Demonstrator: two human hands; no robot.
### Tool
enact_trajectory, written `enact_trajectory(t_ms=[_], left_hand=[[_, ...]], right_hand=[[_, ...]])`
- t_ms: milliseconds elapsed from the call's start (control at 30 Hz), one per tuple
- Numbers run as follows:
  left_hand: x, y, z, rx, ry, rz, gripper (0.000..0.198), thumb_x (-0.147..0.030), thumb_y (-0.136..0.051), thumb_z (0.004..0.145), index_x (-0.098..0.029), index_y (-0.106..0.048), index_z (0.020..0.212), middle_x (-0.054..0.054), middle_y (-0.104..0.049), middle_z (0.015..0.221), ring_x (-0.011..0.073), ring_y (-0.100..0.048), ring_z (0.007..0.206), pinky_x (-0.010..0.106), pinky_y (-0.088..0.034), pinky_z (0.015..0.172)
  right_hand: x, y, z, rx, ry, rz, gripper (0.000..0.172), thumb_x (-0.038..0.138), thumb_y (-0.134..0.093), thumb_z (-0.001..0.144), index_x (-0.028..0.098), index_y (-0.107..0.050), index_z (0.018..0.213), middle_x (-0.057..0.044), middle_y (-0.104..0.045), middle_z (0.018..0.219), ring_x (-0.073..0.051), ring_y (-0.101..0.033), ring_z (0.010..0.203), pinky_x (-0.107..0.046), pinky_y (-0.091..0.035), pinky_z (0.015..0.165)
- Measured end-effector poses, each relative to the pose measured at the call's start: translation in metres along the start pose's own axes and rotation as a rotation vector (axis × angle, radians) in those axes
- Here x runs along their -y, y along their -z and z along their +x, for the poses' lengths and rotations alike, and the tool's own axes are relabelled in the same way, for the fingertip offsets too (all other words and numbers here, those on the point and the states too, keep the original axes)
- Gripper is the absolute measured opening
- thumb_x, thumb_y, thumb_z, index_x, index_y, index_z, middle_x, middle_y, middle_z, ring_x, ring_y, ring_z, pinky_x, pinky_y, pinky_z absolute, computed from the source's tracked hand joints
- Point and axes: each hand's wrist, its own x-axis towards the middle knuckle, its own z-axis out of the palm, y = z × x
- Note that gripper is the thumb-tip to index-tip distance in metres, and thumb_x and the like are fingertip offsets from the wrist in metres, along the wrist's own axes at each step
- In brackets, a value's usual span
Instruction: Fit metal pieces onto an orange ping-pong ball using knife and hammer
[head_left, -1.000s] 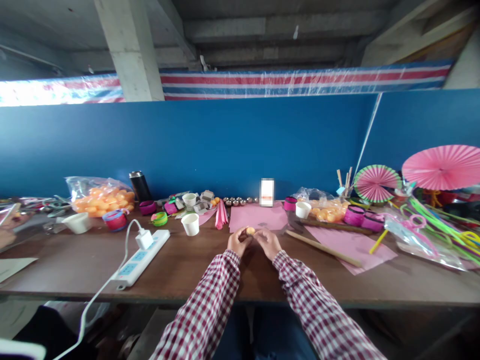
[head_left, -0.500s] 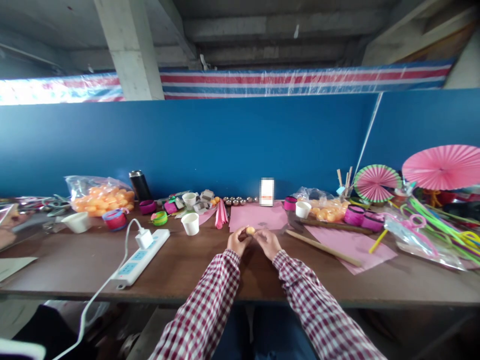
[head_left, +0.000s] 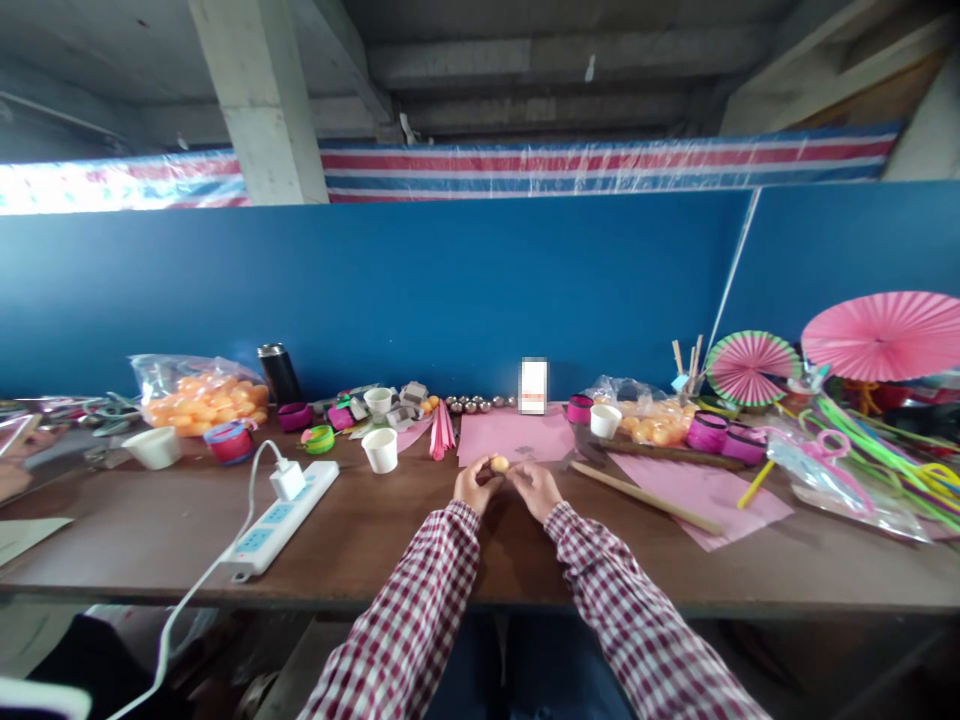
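Note:
Between my two hands, just above the brown table, is a small orange ping-pong ball (head_left: 499, 464). My left hand (head_left: 475, 487) pinches it from the left with thumb and fingers. From the right, the fingertips of my right hand (head_left: 537, 490) are closed at the ball's edge and seem to touch it; how firmly they grip cannot be seen. Just beyond my hands lies a pink paper sheet (head_left: 516, 438) with a dark mark on it.
On the left are a power strip (head_left: 283, 522), a paper cup (head_left: 380, 451) and a bag of orange balls (head_left: 206, 400). To the right, a wooden stick (head_left: 646, 497) lies over another pink sheet (head_left: 739, 495). Steel balls (head_left: 480, 404) line the back near a blue partition (head_left: 465, 290).
My hands and the ball stay almost in place, with the ball showing slightly more. The whole view has shifted very slightly.

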Motion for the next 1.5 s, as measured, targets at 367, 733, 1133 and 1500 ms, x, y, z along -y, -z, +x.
enact_trajectory(t_ms=[367, 733, 1133, 1500], left_hand=[[0.003, 0.0, 0.0, 0.014, -0.022, 0.029, 0.041, -0.01, -0.067, 0.054, -0.016, -0.062, 0.094, 0.006, -0.067, 0.092, 0.0214, -0.062, 0.086, 0.035, -0.049, 0.079], [0.005, 0.0, 0.0, -0.003, -0.026, 0.045, 0.04, -0.01, -0.066, 0.054, -0.018, -0.063, 0.093, 0.005, -0.067, 0.093, 0.0221, -0.061, 0.087, 0.035, -0.049, 0.079], [0.004, 0.0, 0.0, 0.0, 0.002, 0.029, 0.043, -0.009, -0.067, 0.053, -0.017, -0.064, 0.095, 0.004, -0.068, 0.091, 0.0224, -0.061, 0.086, 0.036, -0.048, 0.081], [0.014, 0.0, 0.002, 0.004, -0.006, 0.043, 0.044, -0.01, -0.067, 0.054, -0.018, -0.063, 0.097, 0.004, -0.068, 0.092, 0.0223, -0.062, 0.087, 0.036, -0.048, 0.082]], right_hand=[[-0.002, -0.001, 0.001, 0.004, -0.006, 0.002, 0.02, 0.033, -0.053, 0.071, 0.016, -0.064, 0.069, -0.003, -0.067, 0.07, -0.018, -0.061, 0.07, -0.028, -0.046, 0.067], [0.0, -0.002, 0.001, -0.032, -0.002, 0.051, 0.026, 0.028, -0.057, 0.068, 0.017, -0.06, 0.091, -0.006, -0.066, 0.092, -0.019, -0.061, 0.084, -0.032, -0.047, 0.077], [-0.002, 0.0, 0.002, -0.002, -0.009, 0.059, 0.025, 0.029, -0.059, 0.068, 0.018, -0.065, 0.089, -0.005, -0.067, 0.091, -0.022, -0.061, 0.088, -0.035, -0.047, 0.081], [-0.004, 0.0, 0.003, 0.012, -0.006, 0.082, 0.025, 0.031, -0.059, 0.069, 0.019, -0.065, 0.09, -0.003, -0.067, 0.091, -0.022, -0.061, 0.088, -0.035, -0.047, 0.08]])
